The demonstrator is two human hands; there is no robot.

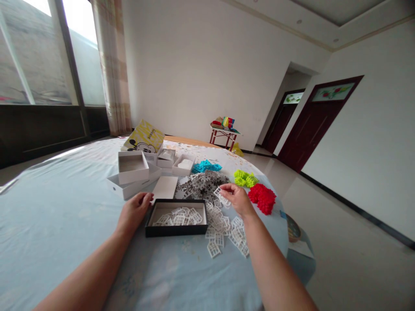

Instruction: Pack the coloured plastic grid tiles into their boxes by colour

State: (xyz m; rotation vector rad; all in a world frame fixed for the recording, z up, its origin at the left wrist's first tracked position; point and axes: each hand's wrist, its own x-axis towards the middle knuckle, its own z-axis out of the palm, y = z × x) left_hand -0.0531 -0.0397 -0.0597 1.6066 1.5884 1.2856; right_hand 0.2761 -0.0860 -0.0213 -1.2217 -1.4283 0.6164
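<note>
A small white plastic window-shaped piece is pinched between the thumb and fingers of my right hand, above a scatter of similar white pieces. My left hand is at the upper left corner of a black-rimmed box, its fingers curled together; what they hold, if anything, is hidden. Inside that box lies a loose layer of white window pieces. Just beyond my right hand is a heap of grey and white plastic pieces.
Red pieces, lime-green pieces and blue pieces form separate piles. White open boxes, a flat white lid and a yellow cartoon box stand at the back left. A cloth covers the round table.
</note>
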